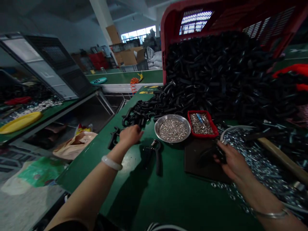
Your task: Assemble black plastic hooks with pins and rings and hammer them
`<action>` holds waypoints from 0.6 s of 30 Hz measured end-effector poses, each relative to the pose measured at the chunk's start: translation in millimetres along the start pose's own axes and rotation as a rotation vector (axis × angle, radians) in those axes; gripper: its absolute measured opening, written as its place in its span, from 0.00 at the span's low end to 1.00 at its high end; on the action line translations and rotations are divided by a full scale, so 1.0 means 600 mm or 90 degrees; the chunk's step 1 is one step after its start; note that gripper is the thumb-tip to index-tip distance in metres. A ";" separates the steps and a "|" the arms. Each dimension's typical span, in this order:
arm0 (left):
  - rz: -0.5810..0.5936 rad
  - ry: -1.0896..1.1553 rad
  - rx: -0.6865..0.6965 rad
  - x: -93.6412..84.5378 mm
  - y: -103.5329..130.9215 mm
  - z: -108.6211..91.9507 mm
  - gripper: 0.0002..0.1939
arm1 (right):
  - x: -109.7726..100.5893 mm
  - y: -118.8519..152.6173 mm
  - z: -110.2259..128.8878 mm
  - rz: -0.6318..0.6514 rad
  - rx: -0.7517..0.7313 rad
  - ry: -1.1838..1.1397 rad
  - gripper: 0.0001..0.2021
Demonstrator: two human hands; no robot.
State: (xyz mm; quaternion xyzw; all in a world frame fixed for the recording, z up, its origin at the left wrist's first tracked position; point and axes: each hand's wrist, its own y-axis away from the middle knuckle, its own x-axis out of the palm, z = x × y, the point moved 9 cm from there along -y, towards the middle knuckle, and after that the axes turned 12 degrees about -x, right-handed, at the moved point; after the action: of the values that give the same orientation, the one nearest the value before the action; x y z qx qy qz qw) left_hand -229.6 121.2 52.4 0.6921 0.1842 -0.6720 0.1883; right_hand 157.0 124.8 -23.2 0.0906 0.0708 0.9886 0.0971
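Observation:
My left hand point(131, 134) is closed with its fingers curled, at the near edge of a heap of black curved plastic parts point(166, 99). What it holds, if anything, is hidden. Just left of it lies a black part point(114, 138). My right hand point(234, 160) grips a black plastic part point(220, 152) above a dark flat block point(202, 160). Between my hands, a black handle with a metal pin point(158, 157) lies on the green table point(168, 192). Behind it stand a metal bowl point(172, 140) of small metal pieces and a red tray point(204, 135) of pins.
A red crate point(165, 48) spills black parts across the back. At right, a hammer point(276, 150) lies over a wide tray heaped with metal fasteners point(250, 157). Loose metal rings point(231, 194) sit near my right wrist. A grey crate point(48, 64) stands on another bench at left.

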 end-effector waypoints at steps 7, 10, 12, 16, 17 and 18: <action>0.046 0.014 -0.085 0.051 -0.038 0.061 0.21 | 0.014 0.011 -0.010 0.049 -0.014 0.014 0.14; -0.163 0.167 -0.045 -0.017 -0.031 0.038 0.21 | 0.003 0.010 0.004 0.036 -0.050 0.025 0.15; -0.226 0.285 0.018 -0.049 -0.034 0.022 0.21 | -0.002 0.009 0.014 0.031 -0.072 0.019 0.16; -0.161 0.458 0.058 -0.055 -0.075 -0.002 0.22 | 0.003 0.006 0.025 0.050 -0.104 0.023 0.16; -0.165 0.469 0.058 -0.058 -0.083 -0.007 0.20 | 0.006 0.005 0.027 0.057 -0.115 0.027 0.16; -0.185 0.476 0.057 -0.065 -0.088 -0.011 0.19 | 0.008 0.003 0.029 0.064 -0.132 0.028 0.16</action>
State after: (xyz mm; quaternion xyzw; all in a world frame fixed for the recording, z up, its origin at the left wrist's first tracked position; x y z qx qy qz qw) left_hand -252.0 170.0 91.0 0.8631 0.3064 -0.4009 -0.0193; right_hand 155.3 126.0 -4.9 0.0619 -0.0343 0.9960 0.0544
